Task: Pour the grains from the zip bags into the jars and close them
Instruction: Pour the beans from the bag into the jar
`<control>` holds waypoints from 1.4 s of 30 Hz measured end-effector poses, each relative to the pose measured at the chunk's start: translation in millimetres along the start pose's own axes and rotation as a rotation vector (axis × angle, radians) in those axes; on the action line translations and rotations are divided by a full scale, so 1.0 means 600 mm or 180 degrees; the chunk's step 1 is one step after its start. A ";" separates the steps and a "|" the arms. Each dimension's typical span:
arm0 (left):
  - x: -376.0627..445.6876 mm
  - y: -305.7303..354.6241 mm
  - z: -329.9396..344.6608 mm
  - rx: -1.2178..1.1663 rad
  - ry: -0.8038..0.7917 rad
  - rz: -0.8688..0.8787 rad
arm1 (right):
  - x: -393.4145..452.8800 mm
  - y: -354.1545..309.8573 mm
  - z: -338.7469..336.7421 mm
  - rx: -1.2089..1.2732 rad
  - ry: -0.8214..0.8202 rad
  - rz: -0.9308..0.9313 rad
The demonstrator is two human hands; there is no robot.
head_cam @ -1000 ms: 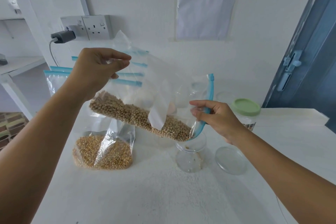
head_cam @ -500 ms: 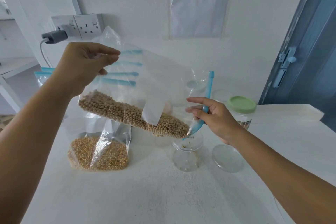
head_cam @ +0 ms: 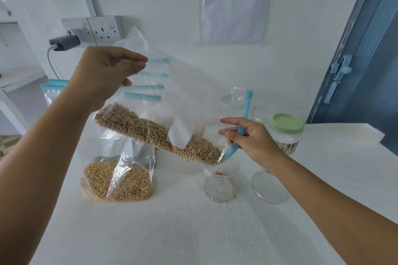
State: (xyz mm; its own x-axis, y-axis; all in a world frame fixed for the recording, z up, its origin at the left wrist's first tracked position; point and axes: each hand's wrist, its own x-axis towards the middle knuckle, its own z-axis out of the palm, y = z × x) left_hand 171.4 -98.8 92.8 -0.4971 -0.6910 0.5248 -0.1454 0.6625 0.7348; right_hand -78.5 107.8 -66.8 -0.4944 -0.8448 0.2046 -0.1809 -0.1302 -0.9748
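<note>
A clear zip bag of pale round beans (head_cam: 155, 133) hangs tilted, its blue zip mouth down to the right over an open clear jar (head_cam: 219, 183). My left hand (head_cam: 105, 75) pinches the bag's raised bottom corner. My right hand (head_cam: 249, 137) pinches the blue zip edge at the mouth, just above the jar. A few beans lie inside the jar. The jar's clear lid (head_cam: 270, 187) lies flat on the table to its right.
A second bag of yellow grains (head_cam: 116, 180) lies on the white table at the left. More zip bags (head_cam: 53, 90) stand behind. A green-lidded jar (head_cam: 286, 133) and other clear jars (head_cam: 259, 113) sit at the back right. A wall socket with a charger (head_cam: 64, 42) is behind.
The bag has tipped a little more steeply and the beans have slid toward the mouth. A few beans now lie in the jar. Both hands keep their hold.
</note>
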 end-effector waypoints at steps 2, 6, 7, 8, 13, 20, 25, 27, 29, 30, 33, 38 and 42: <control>-0.001 0.000 0.003 0.0000 0.0011 0.0036 | 0.000 0.001 -0.001 -0.0003 -0.0007 0.0015; -0.001 0.003 0.004 -0.0013 0.0007 0.0088 | 0.002 -0.001 -0.002 0.0038 0.0039 0.0002; 0.001 0.002 0.004 0.0002 0.0010 0.0089 | 0.002 -0.001 -0.002 0.0034 0.0047 0.0000; 0.002 0.001 0.003 0.0012 0.0004 0.0090 | 0.002 -0.001 -0.002 0.0026 0.0039 0.0005; 0.006 -0.002 0.003 -0.0078 -0.0012 0.0114 | -0.001 0.000 -0.001 0.0008 0.0043 0.0028; 0.011 -0.006 0.001 -0.0121 -0.0039 0.0138 | -0.001 -0.006 -0.004 -0.0043 0.0061 0.0012; 0.016 -0.007 -0.001 -0.0079 -0.0010 0.0128 | 0.002 -0.007 -0.004 -0.0027 0.0048 0.0007; 0.014 -0.007 0.002 -0.0105 -0.0026 0.0146 | 0.000 -0.004 -0.002 -0.0031 0.0040 0.0026; 0.012 -0.008 0.005 -0.0124 -0.0023 0.0155 | -0.002 -0.003 -0.001 -0.0027 0.0040 0.0036; 0.010 -0.007 0.007 -0.0122 -0.0019 0.0158 | -0.002 -0.002 -0.001 -0.0040 0.0044 0.0038; 0.009 -0.009 0.010 -0.0094 0.0009 0.0156 | -0.002 -0.002 -0.003 -0.0080 0.0036 0.0024; 0.009 -0.007 0.011 -0.0079 0.0035 0.0191 | -0.005 -0.003 -0.005 -0.0050 0.0048 0.0006; 0.013 -0.008 0.004 0.0018 0.0048 0.0159 | -0.006 -0.007 -0.007 0.0003 0.0042 -0.0033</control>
State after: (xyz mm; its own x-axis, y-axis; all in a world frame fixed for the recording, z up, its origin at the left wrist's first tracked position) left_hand 166.2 -107.1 92.3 -0.4908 -0.6614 0.5672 -0.1256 0.6979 0.7051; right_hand -79.6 113.3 -63.3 -0.5036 -0.8365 0.2157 -0.1852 -0.1393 -0.9728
